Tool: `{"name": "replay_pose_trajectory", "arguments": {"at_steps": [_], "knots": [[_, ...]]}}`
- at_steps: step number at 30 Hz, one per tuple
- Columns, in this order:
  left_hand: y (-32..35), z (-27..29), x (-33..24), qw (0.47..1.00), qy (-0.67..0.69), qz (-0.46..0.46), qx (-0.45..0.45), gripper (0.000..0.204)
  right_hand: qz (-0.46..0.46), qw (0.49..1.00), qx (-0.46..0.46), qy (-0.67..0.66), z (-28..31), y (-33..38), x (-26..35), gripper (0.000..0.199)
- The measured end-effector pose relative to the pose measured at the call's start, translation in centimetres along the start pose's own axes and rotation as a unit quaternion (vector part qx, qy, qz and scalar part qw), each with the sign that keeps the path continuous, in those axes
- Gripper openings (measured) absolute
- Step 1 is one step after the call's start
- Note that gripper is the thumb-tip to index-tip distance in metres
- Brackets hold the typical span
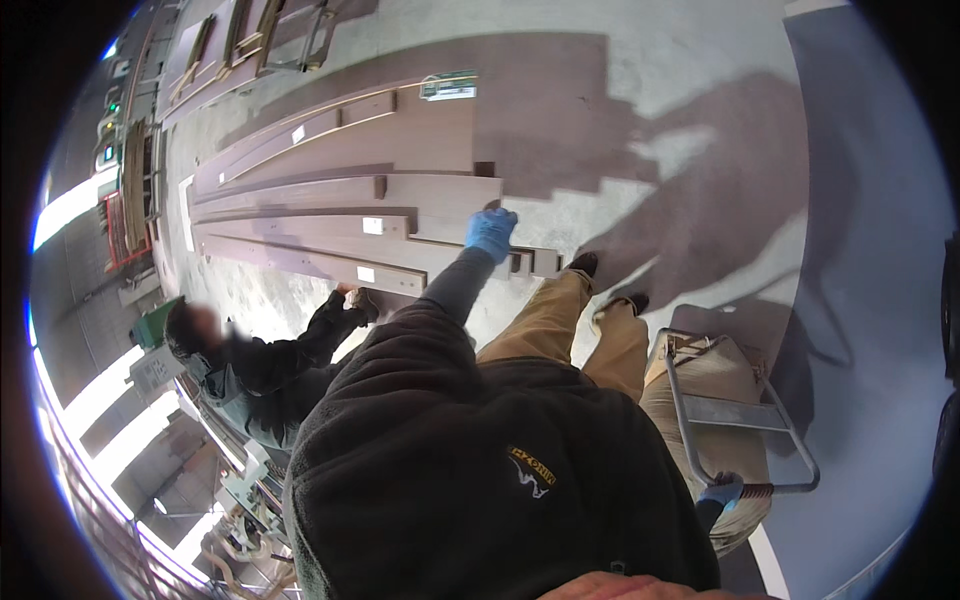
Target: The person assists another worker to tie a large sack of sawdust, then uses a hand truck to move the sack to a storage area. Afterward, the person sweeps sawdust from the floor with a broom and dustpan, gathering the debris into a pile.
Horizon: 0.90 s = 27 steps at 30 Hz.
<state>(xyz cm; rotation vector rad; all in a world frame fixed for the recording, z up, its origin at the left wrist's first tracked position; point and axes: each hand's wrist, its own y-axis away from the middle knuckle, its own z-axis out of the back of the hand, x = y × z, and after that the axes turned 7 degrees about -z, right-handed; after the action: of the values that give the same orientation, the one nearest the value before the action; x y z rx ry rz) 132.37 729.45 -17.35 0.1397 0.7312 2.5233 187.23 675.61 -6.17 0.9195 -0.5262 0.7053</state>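
My left hand (491, 234), in a blue glove, reaches out to the near end of a stack of long brownish boards (440, 195). Its fingers appear closed over the end of one board, though the fingertips are partly hidden. Several boards lie side by side at staggered lengths, some bearing white labels. Low on the right, my right hand (722, 490), also gloved in blue, is wrapped around the dark ribbed grip of a grey metal tube frame (815, 465). Behind that frame is a bulky tan sack-like bundle (745, 380).
A co-worker in a dark jacket (265, 365) bends at the left, one hand near the boards' edge. More panels on a rack (215, 60) stand at upper left. A grey-blue surface (870, 250) runs along the right. Machinery (240, 500) stands at lower left.
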Motion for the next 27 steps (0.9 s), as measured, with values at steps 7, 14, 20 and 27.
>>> {"name": "replay_pose_trajectory", "arguments": {"at_steps": [7, 14, 20, 27], "knots": [[-1.2, 3.0, -2.5, 0.975, 0.044, 0.116, 0.184, 0.049, -0.021, 0.998, -0.020, 0.065, 0.1, -9.4, 7.2, 0.029], [-3.9, 4.7, -15.1, 0.974, 0.104, 0.179, 0.094, 0.037, -0.057, 0.988, 0.054, 0.132, -5.6, -21.3, 16.8, 0.029], [-7.3, 7.8, -26.1, 0.949, 0.162, 0.219, 0.160, 0.047, -0.035, 0.978, 0.095, 0.180, -16.3, -30.5, 25.3, 0.029], [-13.2, 12.3, -33.8, 0.941, 0.181, 0.271, 0.095, 0.050, -0.027, 0.974, 0.123, 0.186, -23.5, -38.4, 35.1, 0.028]]}}
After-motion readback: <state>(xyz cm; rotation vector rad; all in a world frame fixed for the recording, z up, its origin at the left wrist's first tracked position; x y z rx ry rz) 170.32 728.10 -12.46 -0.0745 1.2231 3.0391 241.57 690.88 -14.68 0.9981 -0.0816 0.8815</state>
